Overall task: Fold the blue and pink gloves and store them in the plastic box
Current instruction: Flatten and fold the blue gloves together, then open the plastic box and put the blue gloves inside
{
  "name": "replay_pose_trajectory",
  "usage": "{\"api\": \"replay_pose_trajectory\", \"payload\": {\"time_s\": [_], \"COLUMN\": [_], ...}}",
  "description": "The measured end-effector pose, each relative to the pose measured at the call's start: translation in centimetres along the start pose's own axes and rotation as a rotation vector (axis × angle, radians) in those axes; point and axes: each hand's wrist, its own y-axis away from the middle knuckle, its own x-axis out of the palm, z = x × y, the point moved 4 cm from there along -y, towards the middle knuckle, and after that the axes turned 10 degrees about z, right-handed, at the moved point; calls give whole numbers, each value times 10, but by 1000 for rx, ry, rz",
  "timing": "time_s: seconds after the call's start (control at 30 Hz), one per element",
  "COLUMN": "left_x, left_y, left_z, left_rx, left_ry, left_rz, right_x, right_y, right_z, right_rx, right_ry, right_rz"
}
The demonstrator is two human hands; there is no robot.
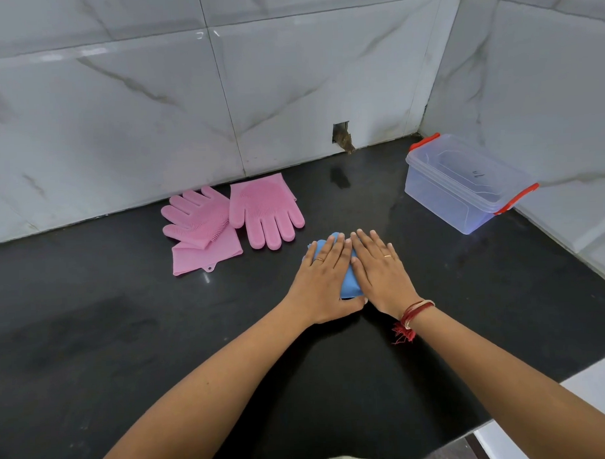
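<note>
Two flat hands [350, 275] on folded blue gloves [348, 285]

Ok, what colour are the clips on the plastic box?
Orange-red, one at each end of the clear plastic box; clearest on the near clip in the head view.

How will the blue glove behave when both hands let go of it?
The blue glove probably springs open: both hands, left hand and right hand, press it flat. It looks soft and floppy, like the pink gloves lying limp.
</note>
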Motion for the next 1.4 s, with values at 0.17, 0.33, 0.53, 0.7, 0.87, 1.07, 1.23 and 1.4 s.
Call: {"api": "replay_pose_trajectory", "payload": {"time_s": [0.17,0.33,0.53,0.7,0.87,1.07,1.23,1.4], "left_x": [2,4,4,-8,-28,-50,-61,-74], "left_y": [-4,-8,-6,1,16,7,-48,-136], "left_z": [1,2,2,3,9,-15,-66,-115], "left_rx": [26,37,8,-46,-153,-76,129,207], "left_ry": [11,8,20,136,282,175,48,-93], "left_rz": [23,35,122,115,-151,-313,-260,-14], "right_x": [5,8,4,-12,-34,-67,-119,-132], "right_y": [-1,-2,-1,5,17,26,42,40], "right_z": [-2,-3,-1,1,-15,-51,-133,-195], "right_rx": [33,57,73,64,168,226,416,749], "right_ry": [10,32,49,-190,-471,-521,-556,-1040], "right_rz": [-28,-37,18,4,-118,-258,-636,-634]}}
